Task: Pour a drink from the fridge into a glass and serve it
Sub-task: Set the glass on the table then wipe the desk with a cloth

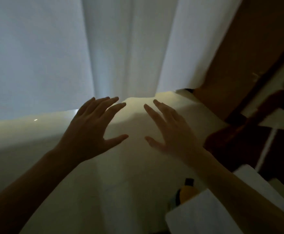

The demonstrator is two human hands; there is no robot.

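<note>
The room is dim. I see two hands in the middle of the frame, both spread wide with fingers apart, and both hold nothing. The left hand [94,129] is at middle left and the right hand [170,130] is at middle right, with a gap between them.

I cannot see a fridge, a drink or a glass anywhere. They must be somewhere out of the frame, so the job has not really begun.

I think a drink bottle from a fridge will be cold, maybe wet and slippery, and heavy if full. I would hold it around the middle. A glass can break, so I would hold it low and gently.

Below the hands is a pale, smooth floor [36,149]. A white curtain [121,48] hangs across the top. A brown wooden frame [249,53] runs down the upper right. At the lower right there is a yellow and black thing [186,193] and a white flat thing [197,215], too blurry to name.
</note>
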